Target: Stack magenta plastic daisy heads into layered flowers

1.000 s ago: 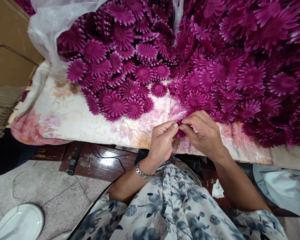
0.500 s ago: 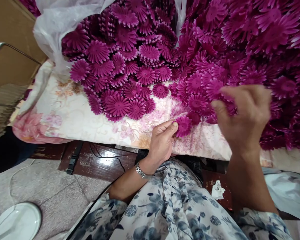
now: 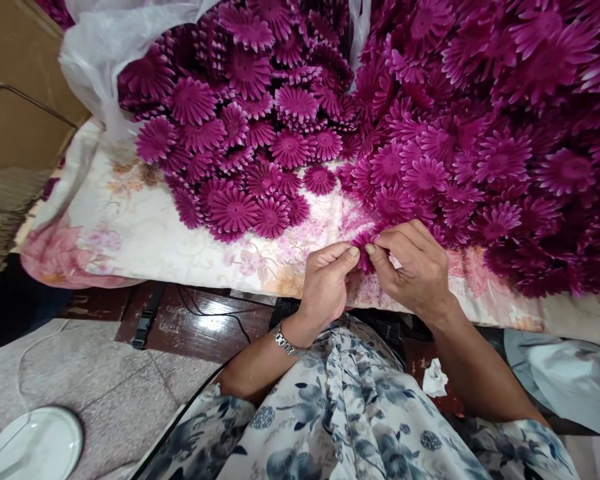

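Between my two hands is a small magenta artificial flower (image 3: pixel 364 255), held just above the front part of the flower-print cloth. My left hand (image 3: pixel 327 280) pinches its left side with thumb and forefinger. On its other side, my right hand (image 3: pixel 414 267) closes thumb and fingertips on the petals. The fingers cover much of the flower, so its centre is hard to make out. Beyond my hands lie a heap of loose magenta flower pieces (image 3: pixel 500 157) on the right and stacked magenta flower pieces (image 3: pixel 235 210) on the left.
A clear plastic bag (image 3: pixel 97 60) surrounds the left stacks. Magenta specks dot the printed cloth (image 3: pixel 130 247) on the table. Cardboard (image 3: pixel 25 80) stands at the far left. A crumpled white tissue (image 3: pixel 435 379) lies below the table edge, and a round white object (image 3: pixel 35 443) sits on the floor.
My right hand has come down and left from above the right heap to the flower and closed on it. My left hand keeps its pinch in about the same place.
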Available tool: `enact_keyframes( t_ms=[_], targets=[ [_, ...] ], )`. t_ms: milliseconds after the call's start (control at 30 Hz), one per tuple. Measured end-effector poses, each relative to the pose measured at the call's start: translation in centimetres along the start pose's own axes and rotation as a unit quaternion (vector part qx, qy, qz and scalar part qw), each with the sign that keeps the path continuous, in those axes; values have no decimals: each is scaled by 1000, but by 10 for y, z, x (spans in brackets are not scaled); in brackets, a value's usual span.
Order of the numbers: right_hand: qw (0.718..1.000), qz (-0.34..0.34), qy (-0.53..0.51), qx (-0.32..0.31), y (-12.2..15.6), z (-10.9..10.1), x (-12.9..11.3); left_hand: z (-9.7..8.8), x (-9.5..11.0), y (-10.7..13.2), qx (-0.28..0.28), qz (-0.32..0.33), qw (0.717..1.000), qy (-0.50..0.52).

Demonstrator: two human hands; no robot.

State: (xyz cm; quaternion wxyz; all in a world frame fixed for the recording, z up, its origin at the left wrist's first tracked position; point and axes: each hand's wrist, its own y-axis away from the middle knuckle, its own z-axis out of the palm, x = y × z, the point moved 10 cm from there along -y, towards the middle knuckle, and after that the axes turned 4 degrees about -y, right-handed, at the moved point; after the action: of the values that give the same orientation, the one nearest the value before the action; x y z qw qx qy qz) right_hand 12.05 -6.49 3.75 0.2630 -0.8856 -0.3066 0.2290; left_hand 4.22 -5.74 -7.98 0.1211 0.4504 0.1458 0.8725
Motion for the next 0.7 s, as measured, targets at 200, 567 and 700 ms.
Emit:
enact_keyframes(
  t_ms=[200,567,700],
  targets=[
    [992,90,-68,48,4,-12,15,-7,6,0,34,7,999,25],
    [974,108,190,54,-4,-59,75,-2,3,1,15,-33,999,36],
    [998,45,-13,-37,0,-9,26,-2,-2,0,17,-37,999,27]
  ],
)
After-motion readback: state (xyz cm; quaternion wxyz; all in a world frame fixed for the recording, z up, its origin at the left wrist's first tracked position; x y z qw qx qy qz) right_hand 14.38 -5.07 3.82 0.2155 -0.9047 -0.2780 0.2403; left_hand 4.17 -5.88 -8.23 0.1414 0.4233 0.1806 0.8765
